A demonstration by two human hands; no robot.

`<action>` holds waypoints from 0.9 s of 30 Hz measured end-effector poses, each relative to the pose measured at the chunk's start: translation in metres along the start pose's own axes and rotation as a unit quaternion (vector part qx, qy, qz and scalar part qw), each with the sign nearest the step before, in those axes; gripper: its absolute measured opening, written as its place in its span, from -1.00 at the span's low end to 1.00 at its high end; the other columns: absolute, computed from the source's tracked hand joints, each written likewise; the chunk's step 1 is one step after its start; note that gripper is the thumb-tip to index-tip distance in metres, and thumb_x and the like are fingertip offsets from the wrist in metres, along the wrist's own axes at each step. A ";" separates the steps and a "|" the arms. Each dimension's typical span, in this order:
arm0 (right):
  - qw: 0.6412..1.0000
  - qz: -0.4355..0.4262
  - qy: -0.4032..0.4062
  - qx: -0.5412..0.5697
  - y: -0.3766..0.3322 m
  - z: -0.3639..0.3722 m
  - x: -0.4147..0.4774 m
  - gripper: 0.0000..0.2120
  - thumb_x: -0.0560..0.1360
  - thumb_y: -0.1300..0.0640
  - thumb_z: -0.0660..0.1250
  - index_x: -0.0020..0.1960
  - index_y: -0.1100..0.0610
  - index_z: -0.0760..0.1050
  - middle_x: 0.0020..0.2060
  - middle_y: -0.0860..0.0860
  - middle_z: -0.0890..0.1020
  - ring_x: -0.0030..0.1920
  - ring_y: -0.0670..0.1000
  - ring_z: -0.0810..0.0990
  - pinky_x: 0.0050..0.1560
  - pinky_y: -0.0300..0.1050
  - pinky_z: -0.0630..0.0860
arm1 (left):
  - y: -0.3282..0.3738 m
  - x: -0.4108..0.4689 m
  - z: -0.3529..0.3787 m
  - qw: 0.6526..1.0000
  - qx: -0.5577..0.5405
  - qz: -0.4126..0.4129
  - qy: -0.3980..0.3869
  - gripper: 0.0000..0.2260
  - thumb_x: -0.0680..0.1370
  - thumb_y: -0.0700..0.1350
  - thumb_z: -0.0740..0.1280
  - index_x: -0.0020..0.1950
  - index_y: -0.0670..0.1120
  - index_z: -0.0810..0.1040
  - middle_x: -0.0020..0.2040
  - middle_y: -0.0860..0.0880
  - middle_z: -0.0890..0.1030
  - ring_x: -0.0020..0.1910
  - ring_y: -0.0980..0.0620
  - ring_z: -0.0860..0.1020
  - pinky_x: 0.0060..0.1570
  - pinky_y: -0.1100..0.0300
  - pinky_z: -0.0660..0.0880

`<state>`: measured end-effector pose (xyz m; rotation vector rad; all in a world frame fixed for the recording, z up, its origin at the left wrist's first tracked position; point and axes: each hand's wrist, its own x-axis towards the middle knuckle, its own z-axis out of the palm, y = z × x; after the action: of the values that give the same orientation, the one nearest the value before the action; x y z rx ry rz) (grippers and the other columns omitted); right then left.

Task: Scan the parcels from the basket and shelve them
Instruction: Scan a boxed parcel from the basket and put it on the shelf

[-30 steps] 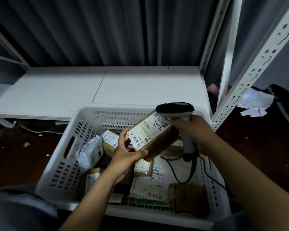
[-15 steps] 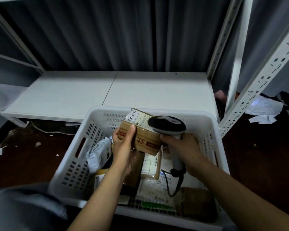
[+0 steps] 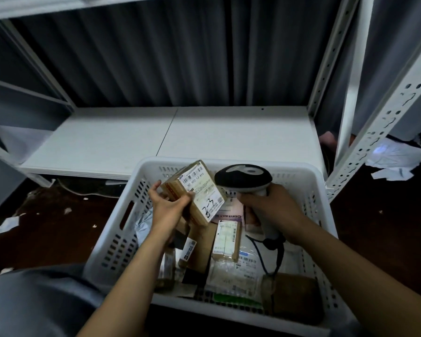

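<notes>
My left hand (image 3: 169,206) grips a small brown cardboard parcel (image 3: 197,190) with a white barcode label facing up, held over the white plastic basket (image 3: 112,242). My right hand (image 3: 275,210) holds the handle of a black-and-white barcode scanner (image 3: 243,177), whose head sits just right of the parcel. Its black cable hangs down into the basket. Several more parcels lie in the basket, among them a small labelled box (image 3: 226,240), a brown package (image 3: 293,296) and a grey poly bag (image 3: 142,227).
A low white shelf board (image 3: 170,135) lies behind the basket, between white perforated uprights (image 3: 384,122). Another shelf edge (image 3: 34,6) runs overhead. Dark curtain behind. Paper scraps (image 3: 394,161) lie on the dark floor right and left.
My left hand turned the parcel so its label faces up beside the scanner head. The right hand with the scanner shifted slightly right. The view tilted upward.
</notes>
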<state>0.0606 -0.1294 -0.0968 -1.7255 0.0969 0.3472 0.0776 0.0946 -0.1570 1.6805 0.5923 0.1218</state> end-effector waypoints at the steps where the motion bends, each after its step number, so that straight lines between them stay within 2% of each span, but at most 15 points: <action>1: 1.000 -0.001 0.000 -0.009 -0.002 -0.002 0.000 -0.79 0.50 0.15 0.42 -0.29 0.18 0.53 -0.50 0.04 0.59 -0.50 -0.03 0.56 -0.44 -0.20 0.49 | -0.004 0.004 -0.004 1.000 -0.002 -0.004 -0.004 -0.29 0.41 -0.18 0.52 0.39 0.06 0.16 0.19 -0.04 0.51 0.10 0.03 0.53 0.14 0.12 0.49; 4: 0.999 -0.005 0.008 -0.045 -0.006 -0.005 0.001 -0.76 0.50 0.14 0.41 -0.32 0.17 0.52 -0.53 0.00 0.58 -0.52 -0.07 0.53 -0.48 -0.25 0.46 | -0.012 0.013 -0.010 1.000 -0.019 -0.021 -0.008 -0.35 0.39 -0.19 0.53 0.29 0.13 0.20 0.20 -0.06 0.56 0.13 -0.04 0.58 0.21 -0.10 0.52; 6: 0.998 -0.009 0.017 -0.061 -0.008 -0.006 0.001 -0.75 0.49 0.13 0.41 -0.34 0.17 0.51 -0.55 0.00 0.57 -0.55 -0.08 0.52 -0.51 -0.29 0.43 | -0.016 0.018 -0.012 0.999 -0.022 -0.025 -0.016 -0.36 0.39 -0.20 0.52 0.27 0.14 0.21 0.20 -0.06 0.57 0.13 -0.07 0.59 0.20 -0.13 0.51; 21: 0.995 -0.017 0.030 -0.097 -0.014 -0.014 0.004 -0.76 0.49 0.11 0.42 -0.32 0.15 0.50 -0.58 -0.04 0.56 -0.58 -0.12 0.51 -0.52 -0.31 0.42 | -0.017 0.020 -0.011 0.999 0.022 -0.004 -0.026 -0.36 0.40 -0.20 0.51 0.29 0.14 0.20 0.26 -0.09 0.53 0.16 -0.08 0.55 0.20 -0.06 0.51; 27: 0.996 -0.012 0.026 -0.088 -0.014 -0.015 0.008 -0.81 0.48 0.11 0.42 -0.27 0.13 0.51 -0.57 -0.06 0.57 -0.57 -0.13 0.51 -0.51 -0.29 0.42 | -0.015 0.021 -0.012 0.999 -0.005 -0.011 -0.039 -0.37 0.41 -0.20 0.50 0.28 0.17 0.20 0.25 -0.11 0.54 0.16 -0.12 0.56 0.20 -0.14 0.51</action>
<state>0.0748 -0.1401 -0.0835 -1.9091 0.0842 0.2999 0.0865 0.1155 -0.1741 1.6618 0.5500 0.0423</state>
